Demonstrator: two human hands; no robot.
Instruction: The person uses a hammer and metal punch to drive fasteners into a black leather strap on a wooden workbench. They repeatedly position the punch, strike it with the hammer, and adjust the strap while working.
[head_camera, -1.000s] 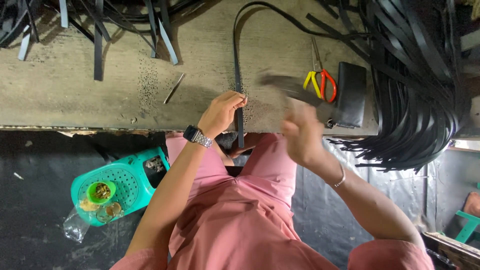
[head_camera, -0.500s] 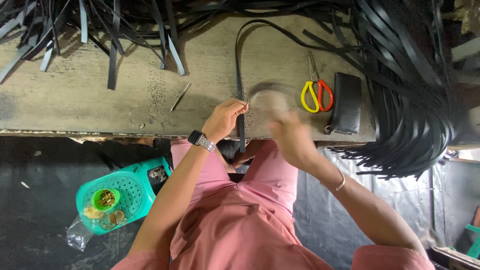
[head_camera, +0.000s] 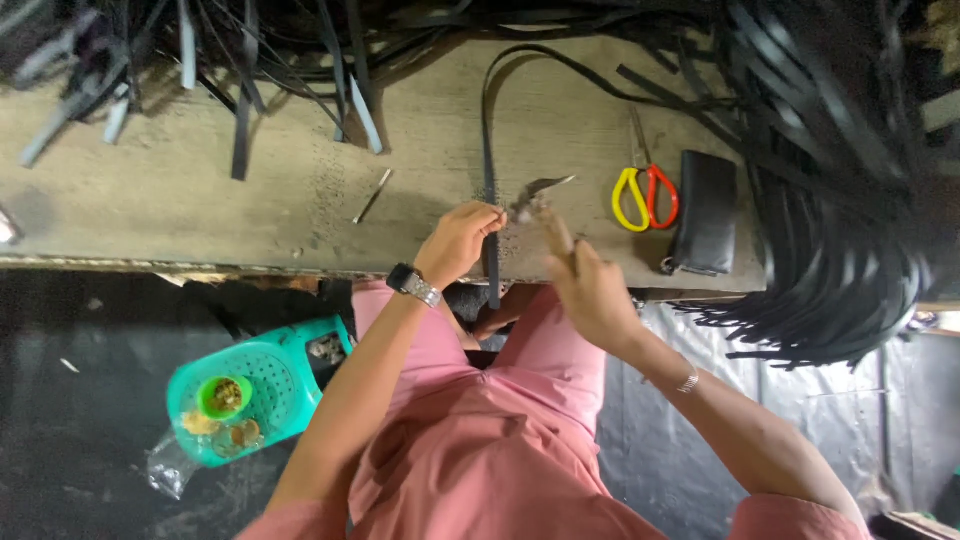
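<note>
Two hands working a black strap at the near edge of the table

Left hand (head_camera: 462, 240) pinches the black strap (head_camera: 489, 150), which lies across the wooden table (head_camera: 200, 200) and hangs over its near edge; right hand (head_camera: 585, 285), just right of the strap, closes its grip on a blurred metal tool (head_camera: 538, 190), tip near the strap. Yellow-and-red scissors (head_camera: 645, 190) and black pouch (head_camera: 705, 212) lie further right; green basket (head_camera: 250, 395) on the floor, lower left of the strap
</note>
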